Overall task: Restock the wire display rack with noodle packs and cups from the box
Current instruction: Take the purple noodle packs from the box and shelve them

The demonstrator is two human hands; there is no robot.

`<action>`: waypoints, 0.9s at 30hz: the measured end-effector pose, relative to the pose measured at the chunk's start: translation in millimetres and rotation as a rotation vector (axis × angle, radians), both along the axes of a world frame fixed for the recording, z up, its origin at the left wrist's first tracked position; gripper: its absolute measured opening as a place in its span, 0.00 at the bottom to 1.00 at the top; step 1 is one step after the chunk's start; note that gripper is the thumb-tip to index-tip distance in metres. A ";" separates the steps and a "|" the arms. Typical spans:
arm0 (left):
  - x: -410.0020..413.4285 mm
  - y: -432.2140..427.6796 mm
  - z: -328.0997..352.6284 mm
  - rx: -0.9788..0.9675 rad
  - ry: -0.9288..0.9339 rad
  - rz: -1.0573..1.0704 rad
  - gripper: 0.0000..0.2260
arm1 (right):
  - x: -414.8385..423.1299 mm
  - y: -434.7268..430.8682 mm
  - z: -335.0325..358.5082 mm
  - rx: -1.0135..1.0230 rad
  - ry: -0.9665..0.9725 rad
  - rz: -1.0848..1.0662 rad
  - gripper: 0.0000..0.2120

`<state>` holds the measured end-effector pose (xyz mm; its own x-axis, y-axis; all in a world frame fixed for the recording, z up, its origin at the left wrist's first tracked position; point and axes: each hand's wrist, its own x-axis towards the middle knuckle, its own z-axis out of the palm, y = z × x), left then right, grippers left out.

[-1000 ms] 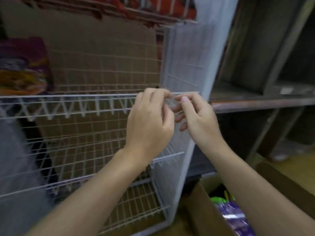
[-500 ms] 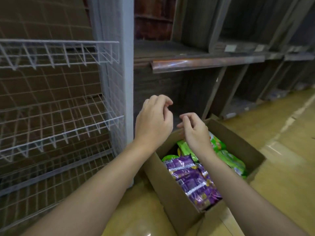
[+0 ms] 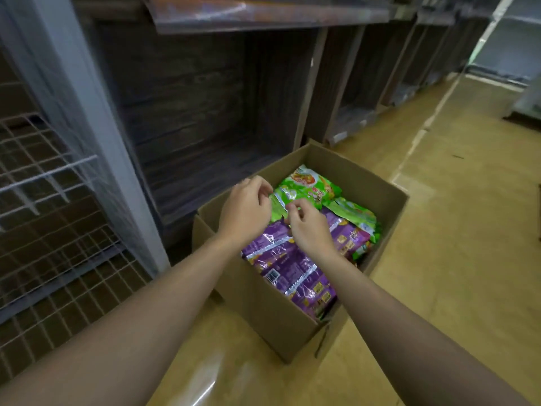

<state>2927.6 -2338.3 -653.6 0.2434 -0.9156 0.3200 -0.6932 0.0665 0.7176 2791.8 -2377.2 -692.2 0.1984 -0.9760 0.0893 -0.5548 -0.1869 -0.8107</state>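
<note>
Head view. Cardboard box on floor, just right of wire rack. Green packs at far end, purple packs nearer. Left hand and right hand over green packs' near edge, fingers curled; pinching a pack or not, cannot tell. Step judged: picking from box. Next: secure hold on one pack, lift, carry left to rack.

Purple packs, green packs, brown box
</note>
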 end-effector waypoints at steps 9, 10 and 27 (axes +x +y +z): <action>10.2 -27.1 -66.1 0.177 0.142 -0.033 0.09 | 3.4 -22.7 -66.2 0.087 0.437 0.151 0.15; 13.1 -27.5 -72.4 0.189 0.143 -0.031 0.09 | 7.6 -24.3 -73.0 0.060 0.540 0.211 0.18; 29.6 -44.1 -85.1 0.148 0.330 0.110 0.10 | 16.4 -44.3 -82.3 -0.190 0.485 0.328 0.15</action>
